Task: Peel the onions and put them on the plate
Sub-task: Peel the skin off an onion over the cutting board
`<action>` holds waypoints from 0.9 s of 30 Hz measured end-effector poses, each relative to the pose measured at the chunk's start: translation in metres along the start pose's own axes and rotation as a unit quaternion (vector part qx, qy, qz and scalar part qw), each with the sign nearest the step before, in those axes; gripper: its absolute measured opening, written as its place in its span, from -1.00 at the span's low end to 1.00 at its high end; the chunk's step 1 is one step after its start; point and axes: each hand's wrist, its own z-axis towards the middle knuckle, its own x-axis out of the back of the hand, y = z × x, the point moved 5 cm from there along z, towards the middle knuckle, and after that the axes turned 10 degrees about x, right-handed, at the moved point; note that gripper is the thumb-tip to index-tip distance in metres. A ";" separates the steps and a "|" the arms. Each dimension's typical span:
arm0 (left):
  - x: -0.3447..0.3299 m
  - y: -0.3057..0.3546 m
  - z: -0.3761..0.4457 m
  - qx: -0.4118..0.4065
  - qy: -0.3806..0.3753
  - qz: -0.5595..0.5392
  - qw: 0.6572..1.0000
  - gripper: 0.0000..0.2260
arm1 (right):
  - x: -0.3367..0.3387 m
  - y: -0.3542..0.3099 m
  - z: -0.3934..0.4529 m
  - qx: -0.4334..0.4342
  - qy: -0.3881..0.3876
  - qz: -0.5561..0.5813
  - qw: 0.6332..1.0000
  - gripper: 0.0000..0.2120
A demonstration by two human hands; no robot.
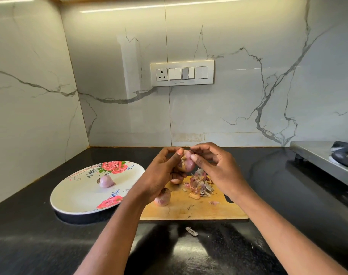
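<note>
Both hands raised above the far edge of the wooden cutting board [198, 207], working one onion. My left hand [161, 175] cups the held onion [187, 162] from the left, fingers curled round it and thumb laid along its top. My right hand [214, 165] meets it from the right, thumb and forefinger pinching at the onion's upper end; I cannot tell whether a strip of skin sits between them. Surface of this onion: pale pink with tan, dry patches near the tip. Below it a heap of onion skins [200, 183] lies on the far right part of the board, papery, purple and orange. A second onion [162, 197] rests on the board's left part, partly hidden behind my left wrist, brownish skin showing. Something rounded and tan sits just under my left fingers; cannot tell what it is. One peeled onion [106, 181], smooth and pink, lies near the middle of the floral plate [74, 201], which stands on the black counter [40, 245] just left of the board. A loose scrap of skin [192, 231] lies on the counter in front of the board. A steel stove [323, 157] stands at the right edge, and a switch panel [182, 73] is on the marble wall.
</note>
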 end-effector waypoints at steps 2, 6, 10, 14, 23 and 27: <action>0.002 0.001 0.001 -0.004 0.006 -0.002 1.000 -0.55 | -0.002 0.002 -0.001 -0.023 -0.017 0.026 0.999 -0.67; -0.001 0.003 -0.001 -0.021 0.002 -0.007 1.000 -0.58 | -0.002 0.003 -0.001 -0.030 0.024 0.054 0.998 -0.60; -0.001 0.005 -0.003 -0.029 -0.003 -0.031 0.999 -0.61 | -0.002 0.005 -0.002 -0.050 0.066 0.103 0.991 -0.57; -0.002 0.005 -0.003 -0.026 -0.002 -0.050 0.998 -0.62 | -0.004 0.004 -0.003 -0.053 0.078 0.121 0.988 -0.60; -0.001 0.008 -0.003 -0.034 -0.001 -0.040 0.999 -0.70 | -0.001 -0.006 0.002 -0.004 0.015 0.063 0.998 -0.75; 0.003 0.008 -0.003 -0.032 0.017 0.016 0.999 -0.74 | 0.002 -0.008 0.000 0.005 -0.039 0.003 0.999 -0.69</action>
